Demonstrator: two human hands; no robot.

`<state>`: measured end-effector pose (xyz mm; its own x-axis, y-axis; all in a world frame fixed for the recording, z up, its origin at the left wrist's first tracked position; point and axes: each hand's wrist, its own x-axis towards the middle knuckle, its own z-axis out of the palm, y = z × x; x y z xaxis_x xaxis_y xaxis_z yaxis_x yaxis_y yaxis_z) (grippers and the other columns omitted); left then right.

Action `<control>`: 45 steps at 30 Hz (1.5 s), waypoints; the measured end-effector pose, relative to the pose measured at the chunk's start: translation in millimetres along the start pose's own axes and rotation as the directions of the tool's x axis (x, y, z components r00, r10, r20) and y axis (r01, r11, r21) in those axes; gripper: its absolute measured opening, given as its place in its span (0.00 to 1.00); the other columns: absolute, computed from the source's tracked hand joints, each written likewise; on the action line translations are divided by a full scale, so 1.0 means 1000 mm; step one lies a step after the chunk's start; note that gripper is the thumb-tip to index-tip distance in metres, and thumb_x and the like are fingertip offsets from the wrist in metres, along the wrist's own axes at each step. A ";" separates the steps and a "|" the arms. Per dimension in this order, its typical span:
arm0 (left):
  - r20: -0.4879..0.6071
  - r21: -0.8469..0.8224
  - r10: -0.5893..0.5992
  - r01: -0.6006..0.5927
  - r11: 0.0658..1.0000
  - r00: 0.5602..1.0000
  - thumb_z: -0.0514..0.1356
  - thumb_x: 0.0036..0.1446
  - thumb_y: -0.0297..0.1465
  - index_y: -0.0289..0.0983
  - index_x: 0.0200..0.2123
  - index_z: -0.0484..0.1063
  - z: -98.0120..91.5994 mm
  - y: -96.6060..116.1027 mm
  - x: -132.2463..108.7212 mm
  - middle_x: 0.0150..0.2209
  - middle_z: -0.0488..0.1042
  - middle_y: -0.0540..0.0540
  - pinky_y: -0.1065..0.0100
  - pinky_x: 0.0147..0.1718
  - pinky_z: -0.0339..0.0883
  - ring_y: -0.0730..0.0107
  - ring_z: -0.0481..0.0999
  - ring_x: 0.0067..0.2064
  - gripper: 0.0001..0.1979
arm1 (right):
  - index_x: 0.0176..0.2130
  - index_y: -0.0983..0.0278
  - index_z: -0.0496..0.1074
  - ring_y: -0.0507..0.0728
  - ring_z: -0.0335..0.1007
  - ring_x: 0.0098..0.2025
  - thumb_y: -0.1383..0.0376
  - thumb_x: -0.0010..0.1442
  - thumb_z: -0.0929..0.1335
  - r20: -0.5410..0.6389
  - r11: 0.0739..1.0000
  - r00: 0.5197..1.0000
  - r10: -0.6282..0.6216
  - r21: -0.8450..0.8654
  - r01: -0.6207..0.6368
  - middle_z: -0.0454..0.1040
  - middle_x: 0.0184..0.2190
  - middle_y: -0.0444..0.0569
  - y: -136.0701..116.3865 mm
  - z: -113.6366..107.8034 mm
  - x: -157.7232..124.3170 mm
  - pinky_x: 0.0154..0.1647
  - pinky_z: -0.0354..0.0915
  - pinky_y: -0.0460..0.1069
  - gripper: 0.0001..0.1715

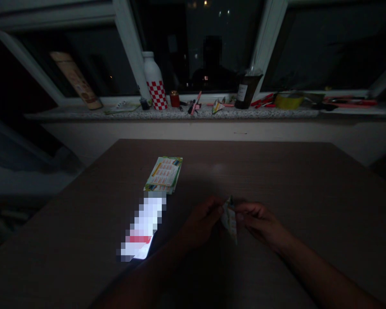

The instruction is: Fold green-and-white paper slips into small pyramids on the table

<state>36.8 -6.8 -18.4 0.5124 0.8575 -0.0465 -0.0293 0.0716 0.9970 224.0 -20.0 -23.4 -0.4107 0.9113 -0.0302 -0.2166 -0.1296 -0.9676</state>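
In dim light, my left hand (202,221) and my right hand (260,223) meet over the brown table (276,180) and both pinch a small folded piece of printed paper (230,219). The paper stands narrow and upright between my fingertips, its point up. My fingers are closed on its two sides. A stack of printed paper sheets (164,174) lies on the table to the left, beyond my left hand. A lit phone screen (143,227) lies flat just left of my left forearm.
A stone window sill (180,112) runs behind the table. On it stand a white bottle with red checks (155,81), a small red jar (174,98), a dark jar (246,90), a yellow tape roll (288,101), pens and a leaning tube (75,79). Dark window panes lie beyond.
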 end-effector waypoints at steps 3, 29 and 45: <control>-0.020 0.053 0.016 -0.015 0.998 1.000 0.52 0.61 0.40 0.35 0.36 0.66 -0.001 0.000 -0.001 0.28 0.67 0.51 0.74 0.24 0.60 0.76 0.67 0.25 0.13 | 0.33 0.63 0.78 0.52 0.72 0.28 0.59 0.54 0.71 -0.063 0.997 0.997 -0.037 -0.067 0.033 0.78 0.27 0.46 -0.004 0.003 0.000 0.32 0.67 0.46 0.09; -0.141 0.475 0.132 -0.050 0.879 0.981 0.45 0.65 0.37 0.36 0.39 0.64 0.006 0.007 -0.004 0.33 0.69 0.47 0.67 0.34 0.59 0.69 0.67 0.34 0.13 | 0.33 0.61 0.77 0.51 0.72 0.27 0.62 0.54 0.72 -0.137 0.980 0.982 -0.129 -0.167 0.105 0.78 0.26 0.44 -0.001 0.010 0.000 0.31 0.67 0.45 0.06; -0.185 0.307 0.083 -0.022 0.952 0.979 0.48 0.63 0.37 0.37 0.35 0.64 0.004 0.003 -0.002 0.30 0.65 0.51 0.71 0.32 0.57 0.71 0.64 0.33 0.11 | 0.24 0.64 0.74 0.49 0.65 0.23 0.61 0.50 0.74 -0.051 0.980 0.998 -0.023 -0.198 0.013 0.72 0.21 0.42 0.006 0.006 0.002 0.25 0.61 0.44 0.10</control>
<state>39.5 -10.6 -14.9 0.3408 0.9398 0.0254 0.2239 -0.1073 0.9687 216.6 -21.7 -27.4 -0.3596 0.9329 -0.0204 -0.0419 -0.0380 -0.9984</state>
